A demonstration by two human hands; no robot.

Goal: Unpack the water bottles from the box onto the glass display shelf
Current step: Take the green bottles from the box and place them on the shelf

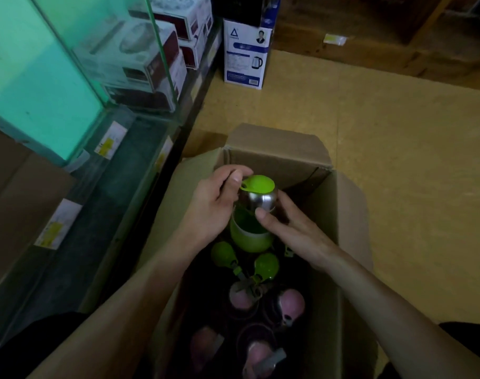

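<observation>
An open cardboard box stands on the floor below me. A green water bottle with a green lid and a steel collar is raised above the box's far end. My left hand grips its top from the left, thumb near the lid loop. My right hand holds it from the right, thumb on the steel collar. Deeper in the box stand two more green-lidded bottles and several pink-lidded bottles. The glass display shelf runs along the left.
Behind the glass stand white and dark red appliance boxes. Yellow price labels stick to the shelf's front edge. A white and blue kettle box stands on the yellow floor beyond the cardboard box. A brown carton sits at far left.
</observation>
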